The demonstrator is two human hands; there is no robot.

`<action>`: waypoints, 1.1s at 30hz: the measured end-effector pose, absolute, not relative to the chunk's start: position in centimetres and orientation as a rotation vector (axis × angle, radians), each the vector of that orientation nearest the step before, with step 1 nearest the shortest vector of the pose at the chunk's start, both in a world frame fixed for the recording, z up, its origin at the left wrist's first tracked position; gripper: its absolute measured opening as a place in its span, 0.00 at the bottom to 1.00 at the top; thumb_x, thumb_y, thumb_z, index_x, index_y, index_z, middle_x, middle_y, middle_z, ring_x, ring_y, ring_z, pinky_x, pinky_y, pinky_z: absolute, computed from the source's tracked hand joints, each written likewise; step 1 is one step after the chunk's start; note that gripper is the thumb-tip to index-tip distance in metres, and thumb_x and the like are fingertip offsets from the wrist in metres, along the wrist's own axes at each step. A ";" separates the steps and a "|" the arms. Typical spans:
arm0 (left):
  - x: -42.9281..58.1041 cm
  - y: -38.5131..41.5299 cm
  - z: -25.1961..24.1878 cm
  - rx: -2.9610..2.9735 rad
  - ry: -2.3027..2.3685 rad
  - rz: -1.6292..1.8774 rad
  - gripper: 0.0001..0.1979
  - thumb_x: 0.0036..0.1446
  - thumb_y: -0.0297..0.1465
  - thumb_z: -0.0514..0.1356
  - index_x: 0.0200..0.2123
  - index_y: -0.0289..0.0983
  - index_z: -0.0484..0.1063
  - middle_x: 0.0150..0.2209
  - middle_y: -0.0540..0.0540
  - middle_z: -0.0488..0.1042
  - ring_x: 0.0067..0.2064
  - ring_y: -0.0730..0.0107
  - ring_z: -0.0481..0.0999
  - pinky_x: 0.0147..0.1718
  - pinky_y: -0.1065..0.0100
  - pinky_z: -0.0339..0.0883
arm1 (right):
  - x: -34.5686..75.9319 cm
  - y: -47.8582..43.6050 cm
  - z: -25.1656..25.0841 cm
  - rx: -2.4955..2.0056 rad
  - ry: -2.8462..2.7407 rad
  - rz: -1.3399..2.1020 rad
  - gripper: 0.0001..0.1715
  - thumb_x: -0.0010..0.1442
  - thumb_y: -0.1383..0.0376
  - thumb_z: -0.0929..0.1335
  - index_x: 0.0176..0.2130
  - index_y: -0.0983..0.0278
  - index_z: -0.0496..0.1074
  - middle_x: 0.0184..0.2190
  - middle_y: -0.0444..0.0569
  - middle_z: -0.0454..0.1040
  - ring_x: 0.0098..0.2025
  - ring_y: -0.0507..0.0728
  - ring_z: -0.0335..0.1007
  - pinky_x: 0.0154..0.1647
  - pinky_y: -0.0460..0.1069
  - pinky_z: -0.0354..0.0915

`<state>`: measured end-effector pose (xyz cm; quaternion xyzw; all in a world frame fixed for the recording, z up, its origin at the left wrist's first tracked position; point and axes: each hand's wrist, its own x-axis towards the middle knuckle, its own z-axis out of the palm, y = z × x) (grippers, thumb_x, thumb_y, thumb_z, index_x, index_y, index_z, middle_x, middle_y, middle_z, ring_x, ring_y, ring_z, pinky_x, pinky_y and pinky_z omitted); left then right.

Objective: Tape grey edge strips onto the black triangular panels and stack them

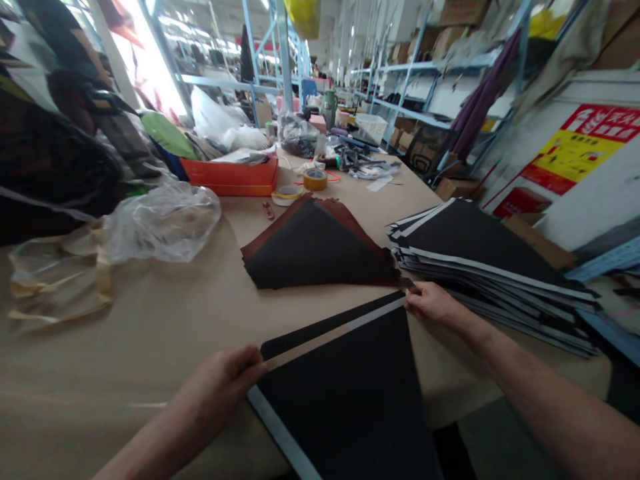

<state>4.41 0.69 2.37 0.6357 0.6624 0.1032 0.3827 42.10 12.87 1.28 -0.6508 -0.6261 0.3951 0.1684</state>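
A black fabric panel (350, 393) with pale strips along its edges hangs partly over the table's near edge. My left hand (230, 377) pinches its left corner, at one end of the upper pale strip. At the strip's other end, my right hand (430, 301) grips the upper right corner, with a small dark piece showing by its fingertips. Just beyond lies a stack of dark and reddish-brown panels (315, 247). To the right of my right hand sits a thick pile of black panels with pale edge strips (500, 247).
Clear plastic bags (160, 220) lie on the brown-covered table (165, 313) at left. Behind the panels are an orange tray (230, 177), a tape roll (315, 179) and clutter. Blue shelving (435, 63) lines the right side. A person (75, 40) stands at the far left.
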 end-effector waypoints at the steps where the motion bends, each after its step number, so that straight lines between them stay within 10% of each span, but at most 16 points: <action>1: 3.6 1.0 1.7 1.610 1.697 0.263 0.18 0.54 0.45 0.51 0.22 0.38 0.62 0.20 0.53 0.62 0.26 0.70 0.63 0.27 0.69 0.54 | 42.5 13.3 0.8 -1.875 -1.753 1.138 0.08 0.52 0.65 0.63 0.22 0.64 0.61 0.16 0.41 0.66 0.15 0.47 0.56 0.16 0.43 0.51; 21: 2.3 2.9 0.7 1.602 1.762 0.174 0.15 0.50 0.42 0.51 0.19 0.38 0.61 0.18 0.53 0.61 0.23 0.71 0.61 0.25 0.69 0.52 | 41.8 14.9 0.3 -2.027 -1.894 1.059 0.03 0.58 0.68 0.61 0.32 0.63 0.63 0.12 0.38 0.64 0.11 0.48 0.58 0.14 0.42 0.51; 33: 0.2 2.1 3.8 1.597 1.868 0.168 0.16 0.52 0.43 0.51 0.21 0.38 0.64 0.18 0.53 0.62 0.24 0.70 0.62 0.24 0.70 0.51 | 42.3 14.0 0.1 -1.982 -2.180 0.482 0.05 0.56 0.64 0.66 0.32 0.60 0.73 0.28 0.49 0.77 0.33 0.58 0.73 0.32 0.46 0.60</action>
